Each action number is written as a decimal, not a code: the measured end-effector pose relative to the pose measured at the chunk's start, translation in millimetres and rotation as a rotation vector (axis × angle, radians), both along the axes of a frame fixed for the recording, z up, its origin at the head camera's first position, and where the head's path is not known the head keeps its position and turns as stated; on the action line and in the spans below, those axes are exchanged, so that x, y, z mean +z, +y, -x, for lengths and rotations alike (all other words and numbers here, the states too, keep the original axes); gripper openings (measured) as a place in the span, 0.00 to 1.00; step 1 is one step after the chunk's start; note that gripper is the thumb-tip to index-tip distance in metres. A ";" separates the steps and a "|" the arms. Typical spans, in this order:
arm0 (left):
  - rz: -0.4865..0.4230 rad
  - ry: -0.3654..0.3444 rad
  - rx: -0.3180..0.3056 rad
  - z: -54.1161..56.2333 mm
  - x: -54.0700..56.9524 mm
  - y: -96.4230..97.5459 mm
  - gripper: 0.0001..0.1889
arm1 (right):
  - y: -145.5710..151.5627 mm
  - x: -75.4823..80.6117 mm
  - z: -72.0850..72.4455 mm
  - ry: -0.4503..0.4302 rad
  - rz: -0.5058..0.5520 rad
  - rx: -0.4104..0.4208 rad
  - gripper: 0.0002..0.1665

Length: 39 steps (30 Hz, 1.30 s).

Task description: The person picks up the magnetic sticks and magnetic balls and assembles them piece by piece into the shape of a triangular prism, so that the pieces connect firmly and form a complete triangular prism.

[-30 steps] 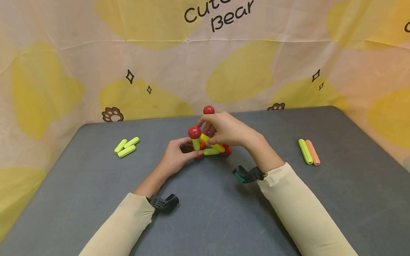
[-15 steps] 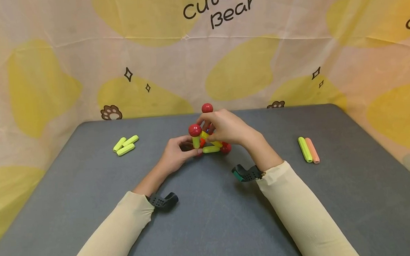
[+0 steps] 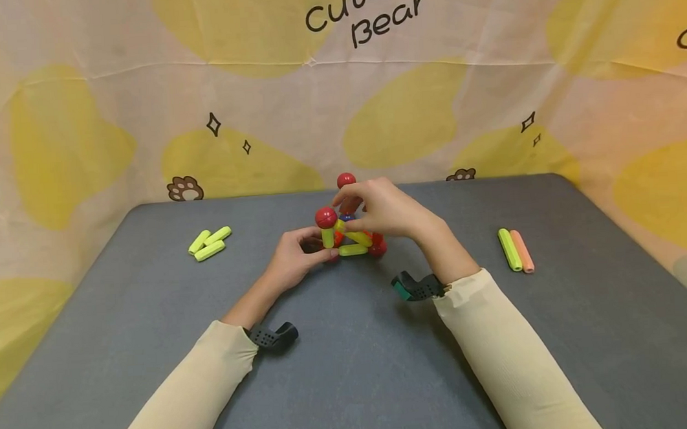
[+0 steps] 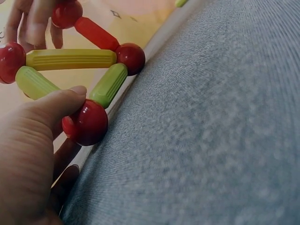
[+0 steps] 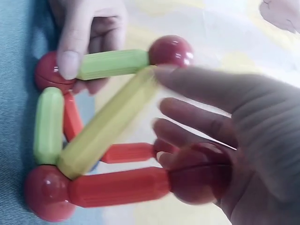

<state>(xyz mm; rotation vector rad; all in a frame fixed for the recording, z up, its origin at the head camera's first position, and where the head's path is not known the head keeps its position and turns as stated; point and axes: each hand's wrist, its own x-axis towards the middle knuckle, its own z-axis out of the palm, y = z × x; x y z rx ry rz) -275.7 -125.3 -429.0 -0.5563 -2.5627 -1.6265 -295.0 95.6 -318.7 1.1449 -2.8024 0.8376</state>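
Note:
A frame of thick plastic magnetic rods and red balls stands on the table in front of both hands. My left hand (image 3: pixel 293 259) pinches a red ball (image 4: pixel 91 124) at its near left corner, thumb on top. A green rod (image 5: pixel 115 64) rises from that ball to an upper red ball (image 3: pixel 326 217). A yellow rod (image 5: pixel 108 122) slants from a lower ball up to the upper one. My right hand (image 3: pixel 386 209) is over the frame, its thumb tip at the yellow rod's upper end, its fingers apart from the thumb. A blue ball (image 3: pixel 347 218) shows partly behind.
Several short green rods (image 3: pixel 210 250) lie at the left of the grey table (image 3: pixel 351 369). On the right, a longer green rod (image 3: pixel 510 250) lies beside a peach rod (image 3: pixel 522 252). A printed cloth (image 3: pixel 280 114) hangs behind the table's far edge.
My right hand has shifted slightly up and right, its index finger spreading from the thumb, and more of the blue ball shows. My left hand keeps its grip in the same place.

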 end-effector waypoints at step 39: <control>0.031 -0.008 0.068 -42.1 9.3 59.4 0.20 | 24.0 -103.3 -71.7 -0.278 0.506 -0.457 0.22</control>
